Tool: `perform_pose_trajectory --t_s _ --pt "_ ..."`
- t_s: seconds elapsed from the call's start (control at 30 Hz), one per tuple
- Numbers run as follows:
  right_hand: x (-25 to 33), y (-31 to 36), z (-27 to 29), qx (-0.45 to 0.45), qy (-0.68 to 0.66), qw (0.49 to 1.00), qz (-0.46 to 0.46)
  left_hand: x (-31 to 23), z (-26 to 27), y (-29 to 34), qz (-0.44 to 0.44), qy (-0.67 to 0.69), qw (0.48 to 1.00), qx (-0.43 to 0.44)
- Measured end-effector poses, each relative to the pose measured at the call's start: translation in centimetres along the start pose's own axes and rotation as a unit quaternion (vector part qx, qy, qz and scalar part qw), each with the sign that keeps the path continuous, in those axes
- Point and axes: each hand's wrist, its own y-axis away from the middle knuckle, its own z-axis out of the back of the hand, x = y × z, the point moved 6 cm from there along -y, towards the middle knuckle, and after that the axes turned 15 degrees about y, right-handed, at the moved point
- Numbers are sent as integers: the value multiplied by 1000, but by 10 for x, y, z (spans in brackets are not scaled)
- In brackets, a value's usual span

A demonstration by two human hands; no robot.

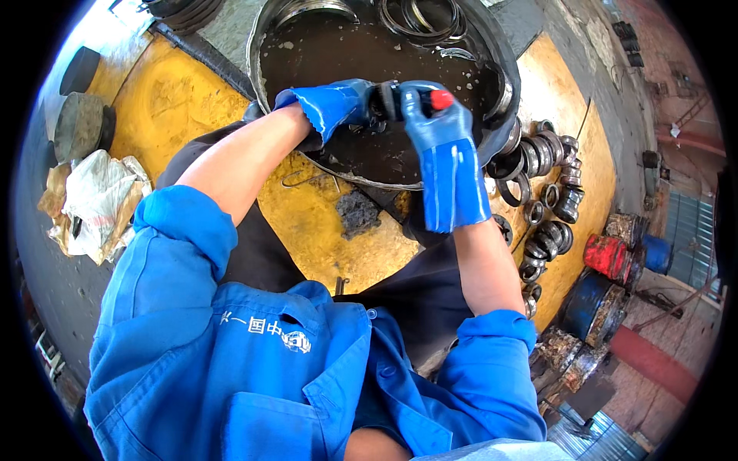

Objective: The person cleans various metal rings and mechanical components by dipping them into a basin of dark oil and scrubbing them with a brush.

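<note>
Both my hands wear blue rubber gloves and work above a large round tub point(338, 175) of dark brown liquid. In my left hand point(338, 106) is a dark, wet metal ring point(382, 101), its fingers closed on the ring's left side. My right hand point(443, 127) is closed around a tool with a red end point(440, 100), pressed close to the ring. Motion blur and the glove hide the tool's working part, so its exact kind does not show. Larger shiny rings point(423, 21) lie at the tub's far side, partly in the liquid.
Many dark metal rings point(550, 238) stand and lie on the yellow sheet right of the tub. A grey scouring clump point(358, 213) sits between my legs. At left are a white sack point(104, 203) and a dark cylinder point(81, 127). Drums point(592, 307) stand far right.
</note>
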Motion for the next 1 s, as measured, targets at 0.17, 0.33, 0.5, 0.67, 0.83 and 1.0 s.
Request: perform_pose_trajectory --t_s 0.17,0.33,0.5,0.67,0.83,1.0 --pt "-33 -32 25 -4 146 986 -80 -11 4 5 91 -60 994 13" --pt "-52 -35 24 14 157 979 -129 -6 3 0 130 -63 989 33" --pt "-6 -9 15 -23 45 999 6 -7 2 1 142 -68 987 32" --pt "20 11 -5 4 27 997 74 26 -4 -7 57 -13 998 14" --pt "-30 -14 20 0 -3 998 -55 8 -7 -9 139 18 990 22" --pt "-72 -37 26 -17 95 989 -113 13 5 -4 74 65 995 -18"
